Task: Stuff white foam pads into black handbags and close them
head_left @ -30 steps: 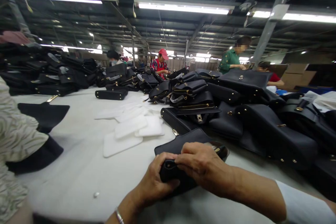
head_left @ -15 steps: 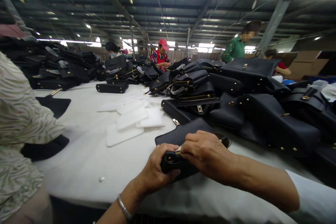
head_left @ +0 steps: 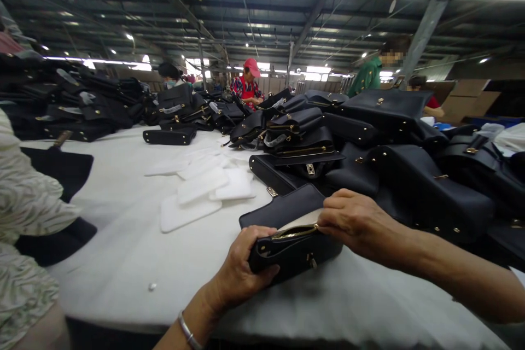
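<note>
While one black bag is held at six o'clock over the tabletop, the left hand, half closed, wraps its nine o'clock end, presumably bracing it; the right hand pinches by the gold zipper, pull or edge unclear. Toward ten I count at least four white sheets; toward one, uncountable bags.

I count two hands, my left hand and right hand, on one bag at lower centre, one bracelet, at least four white pads mid-frame, one red cap.
</note>
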Demonstrator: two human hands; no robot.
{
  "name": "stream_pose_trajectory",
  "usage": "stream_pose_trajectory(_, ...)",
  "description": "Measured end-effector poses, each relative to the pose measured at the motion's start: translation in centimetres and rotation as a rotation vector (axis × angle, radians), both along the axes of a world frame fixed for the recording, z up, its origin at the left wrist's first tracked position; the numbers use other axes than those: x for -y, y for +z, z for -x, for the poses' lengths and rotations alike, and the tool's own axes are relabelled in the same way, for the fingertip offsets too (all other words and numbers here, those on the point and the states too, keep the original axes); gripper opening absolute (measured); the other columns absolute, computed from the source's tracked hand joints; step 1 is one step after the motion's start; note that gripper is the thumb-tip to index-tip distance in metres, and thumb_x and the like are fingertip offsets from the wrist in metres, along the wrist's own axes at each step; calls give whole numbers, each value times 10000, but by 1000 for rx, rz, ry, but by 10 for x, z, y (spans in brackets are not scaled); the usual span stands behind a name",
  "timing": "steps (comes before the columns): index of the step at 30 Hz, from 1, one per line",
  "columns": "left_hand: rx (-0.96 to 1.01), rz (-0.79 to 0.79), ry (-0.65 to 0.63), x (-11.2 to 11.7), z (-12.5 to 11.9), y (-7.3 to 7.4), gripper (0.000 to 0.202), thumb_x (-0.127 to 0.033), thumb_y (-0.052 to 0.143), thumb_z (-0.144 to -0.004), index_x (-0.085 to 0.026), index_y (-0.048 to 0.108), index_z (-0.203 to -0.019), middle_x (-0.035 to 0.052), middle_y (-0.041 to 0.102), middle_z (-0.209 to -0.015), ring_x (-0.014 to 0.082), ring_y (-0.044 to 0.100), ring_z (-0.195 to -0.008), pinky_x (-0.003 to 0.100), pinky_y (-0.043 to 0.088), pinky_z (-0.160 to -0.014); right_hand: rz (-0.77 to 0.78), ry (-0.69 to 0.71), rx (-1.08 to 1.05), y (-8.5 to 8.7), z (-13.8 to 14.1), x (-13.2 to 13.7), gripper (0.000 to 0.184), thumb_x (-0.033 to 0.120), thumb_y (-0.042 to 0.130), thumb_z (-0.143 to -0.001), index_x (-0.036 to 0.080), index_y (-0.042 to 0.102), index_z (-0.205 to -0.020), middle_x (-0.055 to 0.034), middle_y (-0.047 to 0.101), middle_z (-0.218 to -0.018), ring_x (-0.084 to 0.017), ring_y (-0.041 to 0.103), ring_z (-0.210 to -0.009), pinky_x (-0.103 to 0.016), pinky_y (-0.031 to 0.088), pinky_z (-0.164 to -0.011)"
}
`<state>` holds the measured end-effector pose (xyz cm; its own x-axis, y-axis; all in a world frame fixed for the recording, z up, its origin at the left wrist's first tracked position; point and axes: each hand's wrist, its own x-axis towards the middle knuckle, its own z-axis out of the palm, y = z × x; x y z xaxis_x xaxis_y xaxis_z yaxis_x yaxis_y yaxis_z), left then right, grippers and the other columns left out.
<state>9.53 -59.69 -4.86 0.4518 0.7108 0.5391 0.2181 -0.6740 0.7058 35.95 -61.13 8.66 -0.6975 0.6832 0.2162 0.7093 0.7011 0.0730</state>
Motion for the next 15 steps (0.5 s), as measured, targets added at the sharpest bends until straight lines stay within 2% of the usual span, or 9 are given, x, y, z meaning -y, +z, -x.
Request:
stream_pose_trajectory(3, -12, -50, -11, -1, 0, -2, 469, -273, 683, -789, -254, 481, -1212, 86, 599, -1183, 237, 573, -1091, 397, 494, -931, -124, 93, 116, -3, -38, -5, 339, 145, 335, -967, 181, 653, -856, -37, 591, -750, -148, 502, -708, -334, 403, -791)
stream_pose_trajectory(6, -3, -148, -9, 0, 0, -4, 474, -244, 681, -790, -275, 461, -1208, 75, 597, -1195, 229, 570, -1102, 390, 493, -929, -175, 65, 154, -9, -69, -6, 329, 137, 338, -966, 178, 661, -917, -47, 622, -781, -159, 537, -744, -367, 420, -850)
stream_pose_trajectory(8, -19, -194, -5, 1, 0, -4, 469, -236, 683, -789, -280, 460, -1200, 75, 596, -1203, 229, 567, -1108, 392, 489, -930, -113, 2, 84, -13, -80, -5, 297, 202, 372, -976, 185, 663, -915, -53, 639, -823, -162, 570, -776, -363, 448, -843)
stream_pose_trajectory(11, -51, -194, 10, 1, 2, -2, 461, -255, 702, -782, -277, 471, -1181, 79, 596, -1209, 233, 564, -1111, 398, 483, -930, 87, -108, -149, -16, -85, -2, 293, 322, 399, -984, 204, 666, -956, -75, 658, -1032, -171, 620, -950, -326, 496, -875)
stream_pose_trajectory(13, -58, -191, 16, -1, 3, 1, 472, -286, 735, -760, -275, 483, -1159, 77, 598, -1210, 236, 563, -1107, 398, 479, -925, 157, -146, -282, -17, -82, 0, 295, 399, 446, -962, 228, 643, -1101, -85, 615, -1215, -197, 585, -1122, -342, 490, -961)
stream_pose_trajectory(15, -60, -193, 14, -4, 2, 4, 460, -308, 761, -738, -272, 508, -1120, 71, 604, -1205, 234, 564, -1100, 391, 472, -925, 140, -120, -315, -22, -73, 2, 476, 496, 567, -880, 250, 544, -1287, -100, 550, -1332, -247, 517, -1233, -406, 457, -1029)
